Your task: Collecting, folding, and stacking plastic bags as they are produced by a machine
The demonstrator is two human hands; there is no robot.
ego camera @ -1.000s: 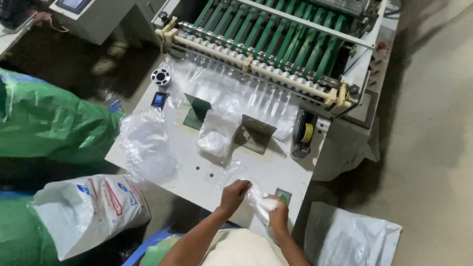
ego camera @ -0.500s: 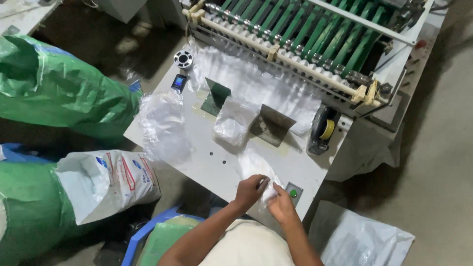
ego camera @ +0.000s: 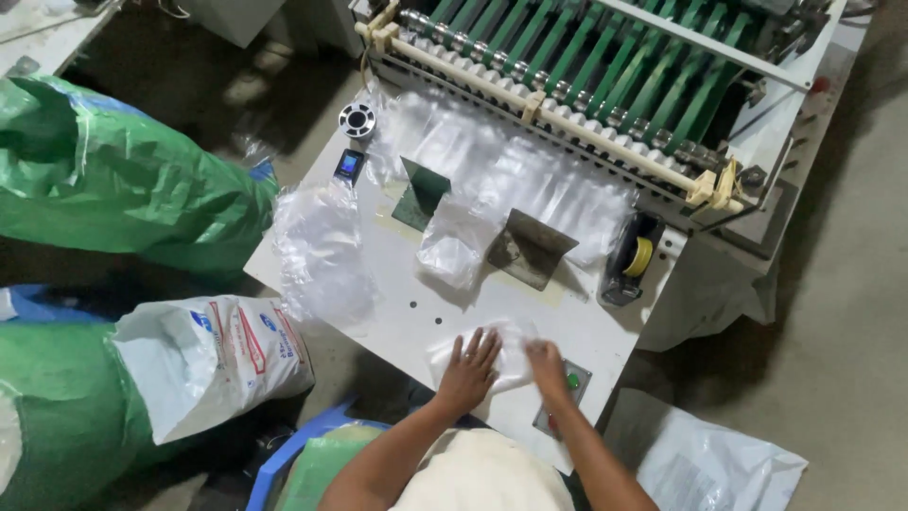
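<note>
My left hand [ego camera: 470, 368] lies flat, fingers spread, on a small stack of clear plastic bags [ego camera: 509, 349] at the near edge of the white machine table [ego camera: 416, 308]. My right hand [ego camera: 548, 365] presses on the right end of the same stack, fingers bent over it. Further up the table, another bunch of clear bags [ego camera: 456, 248] lies between two upright metal guide plates [ego camera: 529, 246]. Behind them, more clear film [ego camera: 530, 175] hangs out from under the green belt conveyor [ego camera: 605, 66].
A loose heap of clear bags [ego camera: 322, 251] lies on the table's left edge. A tape dispenser [ego camera: 632, 257] stands at the right, a green button [ego camera: 571, 380] by my right hand. Green sacks [ego camera: 123, 170] and a white sack [ego camera: 213, 364] sit on the floor to the left.
Both hands have laid the small stack of bags down flat on the table and now press on it; earlier they gripped it bunched between them. The view has shifted slightly.
</note>
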